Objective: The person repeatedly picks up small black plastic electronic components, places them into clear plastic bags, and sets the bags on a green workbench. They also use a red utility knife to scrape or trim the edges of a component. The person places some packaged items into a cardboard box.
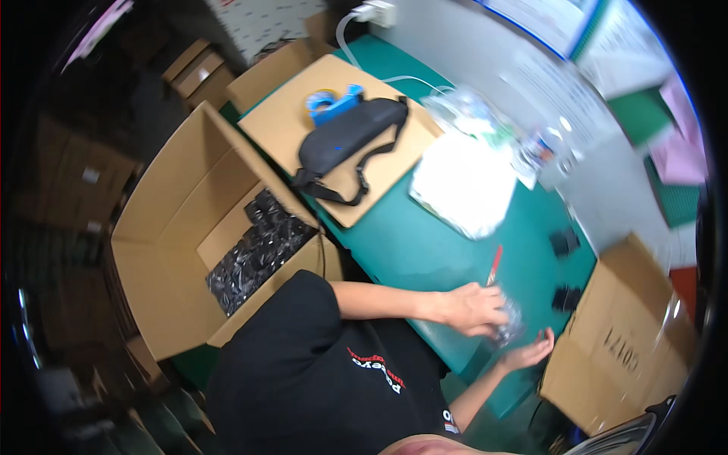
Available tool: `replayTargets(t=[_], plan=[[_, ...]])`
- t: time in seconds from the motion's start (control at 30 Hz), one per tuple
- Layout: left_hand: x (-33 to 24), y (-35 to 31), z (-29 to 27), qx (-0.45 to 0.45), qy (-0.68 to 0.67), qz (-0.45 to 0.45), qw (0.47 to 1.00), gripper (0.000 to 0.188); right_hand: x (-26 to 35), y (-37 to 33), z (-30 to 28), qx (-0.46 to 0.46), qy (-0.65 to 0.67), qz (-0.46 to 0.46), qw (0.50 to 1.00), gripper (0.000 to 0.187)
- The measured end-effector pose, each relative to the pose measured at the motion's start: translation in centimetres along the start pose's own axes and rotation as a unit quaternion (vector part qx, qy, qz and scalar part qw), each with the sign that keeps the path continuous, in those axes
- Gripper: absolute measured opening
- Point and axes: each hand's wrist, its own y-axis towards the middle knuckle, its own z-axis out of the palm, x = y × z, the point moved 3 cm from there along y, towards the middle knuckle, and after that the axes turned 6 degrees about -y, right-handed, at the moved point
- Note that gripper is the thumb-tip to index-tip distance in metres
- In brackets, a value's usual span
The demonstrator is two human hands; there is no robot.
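Note:
My left hand (474, 307) reaches across the green table with its fingers closed on a crumpled clear plastic bag (509, 322). What is inside the bag is too blurred to make out. Close by, my right hand (533, 351) is open, palm turned up and fingers stretched out, beside the bag's near side. A thin red tool (496, 262), perhaps a pen or a knife, lies just beyond my left hand. Two small black objects (564, 242) (566, 298) sit on the table to the right, near the wall and a carton.
At left stands a large open carton (167, 227) holding several black plastic-wrapped pieces (258, 250). A flat cardboard box (349, 208) carries a black waist bag (353, 136) and a blue tape dispenser (337, 105). White plastic bags (466, 186) lie toward the wall. Another carton (622, 334) stands at right.

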Motion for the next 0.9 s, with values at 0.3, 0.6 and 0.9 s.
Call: replayTargets(t=[0.3,0.6,0.9], plan=[[-6.9,-28.1,-26.5,-0.168,-0.318,-0.182,0.915,0.063,-1.0,-1.3,3.2,0.144,-0.163,-0.03,0.976,0.017],[0.6,-59.0,-33.8,-0.465,0.021,-0.613,0.639,0.046,-2.3,-1.8,5.0,0.19,-0.228,-0.122,0.947,0.013],[11.7,-65.3,-32.1,-0.289,-0.065,-0.811,0.504,0.067,-2.4,-2.0,5.2,0.207,-0.288,-0.162,0.921,0.018]])
